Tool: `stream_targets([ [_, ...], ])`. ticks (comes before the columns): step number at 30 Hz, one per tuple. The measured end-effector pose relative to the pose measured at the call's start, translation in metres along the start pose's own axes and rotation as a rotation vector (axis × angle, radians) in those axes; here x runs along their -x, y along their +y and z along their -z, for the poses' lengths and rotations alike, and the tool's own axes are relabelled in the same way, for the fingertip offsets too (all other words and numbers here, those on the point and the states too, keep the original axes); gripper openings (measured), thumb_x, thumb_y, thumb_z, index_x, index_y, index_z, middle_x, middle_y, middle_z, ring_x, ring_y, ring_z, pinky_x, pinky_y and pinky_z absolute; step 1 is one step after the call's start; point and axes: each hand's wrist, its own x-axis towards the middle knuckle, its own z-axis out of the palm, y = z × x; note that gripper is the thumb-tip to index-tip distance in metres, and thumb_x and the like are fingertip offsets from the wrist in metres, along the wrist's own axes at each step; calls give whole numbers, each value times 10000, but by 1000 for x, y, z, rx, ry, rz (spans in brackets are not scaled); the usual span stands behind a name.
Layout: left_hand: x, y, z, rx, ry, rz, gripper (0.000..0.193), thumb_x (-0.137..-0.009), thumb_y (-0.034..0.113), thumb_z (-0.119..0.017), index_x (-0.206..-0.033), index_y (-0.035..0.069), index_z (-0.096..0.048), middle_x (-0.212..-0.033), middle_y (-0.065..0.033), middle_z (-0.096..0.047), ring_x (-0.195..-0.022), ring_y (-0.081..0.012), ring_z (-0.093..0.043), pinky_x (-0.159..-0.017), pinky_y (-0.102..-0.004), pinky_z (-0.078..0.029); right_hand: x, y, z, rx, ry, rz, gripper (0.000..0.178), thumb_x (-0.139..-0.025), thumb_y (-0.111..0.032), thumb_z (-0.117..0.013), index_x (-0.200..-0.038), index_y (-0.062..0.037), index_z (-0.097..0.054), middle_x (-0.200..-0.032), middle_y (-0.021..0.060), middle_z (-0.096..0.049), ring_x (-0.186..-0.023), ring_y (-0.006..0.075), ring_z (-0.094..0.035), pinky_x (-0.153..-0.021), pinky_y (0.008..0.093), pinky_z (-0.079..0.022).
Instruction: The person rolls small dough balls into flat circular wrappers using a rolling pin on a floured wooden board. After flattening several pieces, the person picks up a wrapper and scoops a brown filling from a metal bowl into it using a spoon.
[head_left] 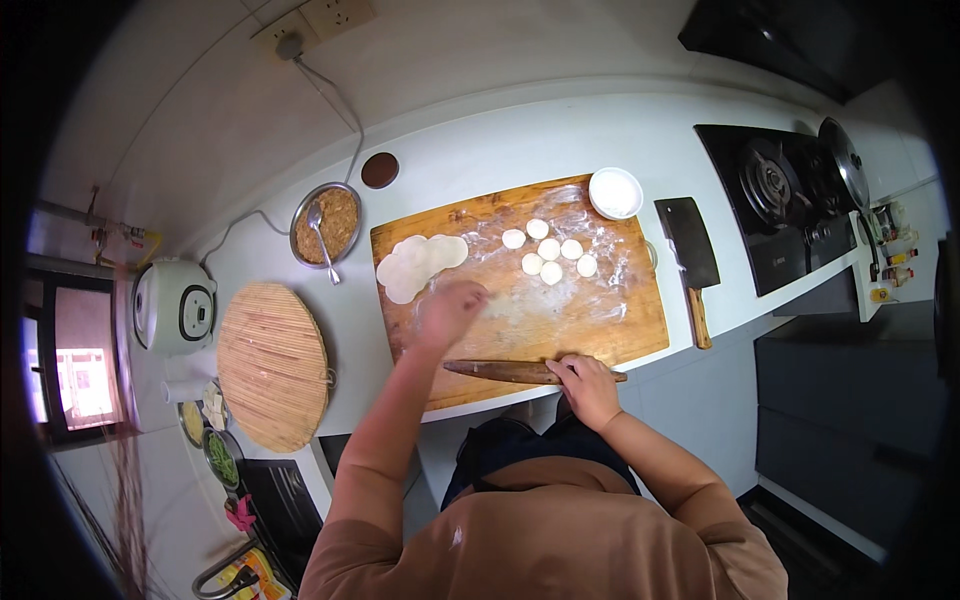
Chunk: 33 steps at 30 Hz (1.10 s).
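My right hand [588,388] is closed on the right part of a dark wooden rolling pin [500,371], which lies along the near edge of a floured wooden board [610,325]. Smeared by motion, my left hand [453,314] is over the board's left half, just below the wrappers; its fingers are not clear. Several thin, flat dough wrappers [408,268] overlap at the board's far left. Several small round dough pieces [549,250] sit right of the middle, amid scattered flour. A white bowl of flour [615,193] stands at the far right corner.
Beyond the board at left is a metal bowl of filling [330,225] with a spoon [322,242]. A round slatted tray [272,366] and a rice cooker [175,306] stand farther left. At right are a cleaver [690,255] and a gas hob [775,205].
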Motion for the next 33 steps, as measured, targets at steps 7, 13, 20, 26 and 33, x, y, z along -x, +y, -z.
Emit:
stream_targets([
  [7,-44,-11,12,-127,235,-79,417,-933,90,-600,-1346,41,-577,-1414,-167,-561,-1318,-313,-523,-1136,-392,-401,2,4,2,-12,46,-24,452,-824,-83,-638,-1270,-154,-650,-1085,47,-616,-1024,272,-598,-876,399,-488],
  [13,-50,39,-52,-456,-241,-373,460,-1017,139,-452,-1469,53,-457,-1573,-156,-394,-1461,-299,-359,-1203,-386,-313,2,7,14,-8,60,-11,449,-823,-79,-636,-1266,-152,-654,-1087,49,-618,-1018,272,-597,-872,396,-487],
  [20,-9,45,-46,-294,-314,-162,462,-970,122,-519,-1425,43,-512,-1534,-163,-429,-1405,-329,-421,-1182,-395,-342,7,18,16,15,93,-35,441,-824,-67,-629,-1255,-158,-659,-1079,49,-623,-1020,268,-604,-865,391,-491],
  [26,51,23,-41,-210,-146,-296,492,-900,119,-653,-1375,30,-561,-1488,-218,-454,-1357,-393,-456,-1143,-421,-373,5,21,8,-3,107,-7,415,-826,-78,-641,-1230,-168,-663,-1085,46,-628,-1013,270,-612,-857,393,-498],
  [33,75,8,-34,-467,-27,-291,641,-915,261,-662,-1488,79,-440,-1592,-162,-341,-1467,-358,-320,-1198,-532,-247,-41,28,8,34,80,41,438,-818,-106,-678,-1250,-152,-628,-1141,68,-619,-1060,281,-606,-909,399,-492],
])
